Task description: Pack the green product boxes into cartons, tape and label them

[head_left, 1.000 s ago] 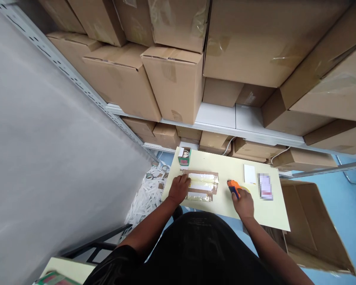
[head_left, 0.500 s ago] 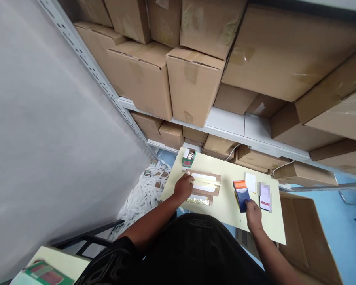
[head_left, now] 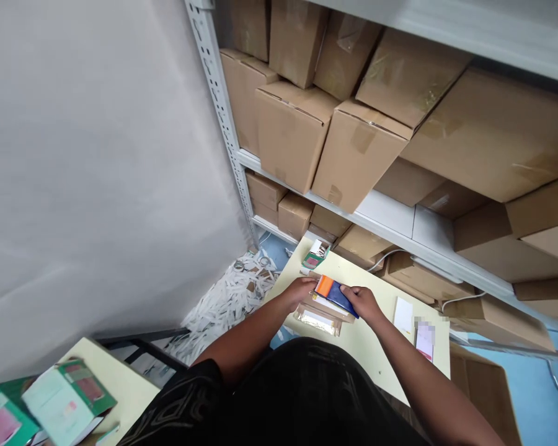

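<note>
My right hand is closed around one end of a flat blue-and-orange item, its thumb on top of the blue part. The item lies tilted over a flat brown cardboard piece with white paper on it, hiding much of both. At the left end of this cardboard, my left hand is closed, fingertips close to the item's orange end. A second cardboard piece with shiny clear tape lies nearer to me on the pale yellow table.
A small green box stands at the table's far left corner. White cards and a phone lie to the right. Shelves of cartons rise behind; paper strips cover the floor at left. Green-and-white boxes sit lower left.
My right hand has brought the blue-and-orange item leftward from beside the white cards to above the cardboard piece, next to my left hand. The camera view has turned left.
</note>
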`<state>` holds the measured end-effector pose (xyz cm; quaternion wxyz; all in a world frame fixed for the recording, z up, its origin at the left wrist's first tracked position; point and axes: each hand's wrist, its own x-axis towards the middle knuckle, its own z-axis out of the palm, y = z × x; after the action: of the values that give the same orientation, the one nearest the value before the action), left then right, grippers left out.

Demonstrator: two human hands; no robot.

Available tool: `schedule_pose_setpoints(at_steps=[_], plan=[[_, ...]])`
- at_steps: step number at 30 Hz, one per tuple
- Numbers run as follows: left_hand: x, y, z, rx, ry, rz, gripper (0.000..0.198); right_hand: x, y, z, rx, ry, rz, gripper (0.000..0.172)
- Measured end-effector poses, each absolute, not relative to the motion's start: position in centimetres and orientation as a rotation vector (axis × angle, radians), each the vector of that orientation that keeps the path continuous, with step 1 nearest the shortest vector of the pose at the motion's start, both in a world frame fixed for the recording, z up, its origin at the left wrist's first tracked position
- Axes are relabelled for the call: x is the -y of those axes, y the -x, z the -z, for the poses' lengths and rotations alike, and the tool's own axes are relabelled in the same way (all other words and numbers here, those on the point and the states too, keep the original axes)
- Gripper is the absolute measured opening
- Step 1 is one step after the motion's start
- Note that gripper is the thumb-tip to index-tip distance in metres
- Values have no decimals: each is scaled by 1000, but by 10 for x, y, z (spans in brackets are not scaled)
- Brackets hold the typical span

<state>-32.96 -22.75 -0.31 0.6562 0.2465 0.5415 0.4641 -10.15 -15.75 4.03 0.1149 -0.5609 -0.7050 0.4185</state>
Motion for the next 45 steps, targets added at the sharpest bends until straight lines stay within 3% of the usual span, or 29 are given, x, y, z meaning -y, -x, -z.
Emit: schedule_pose_setpoints(at_steps=[5,15,28,45], plan=[[233,330,6,-1178,-508,-1052,30,160,106,-29,2078,1568,-1273,65],[236,333,1,-1121,-473,-1027,45,164,109,-24,2086,1480,-1304,65],[243,348,23,-905,-496,-1016,48,172,113,-26,1993,1467,-1398,66],[240,357,11,-825,-547,-933,40,174,121,-22,2018,1364,-1386,67]])
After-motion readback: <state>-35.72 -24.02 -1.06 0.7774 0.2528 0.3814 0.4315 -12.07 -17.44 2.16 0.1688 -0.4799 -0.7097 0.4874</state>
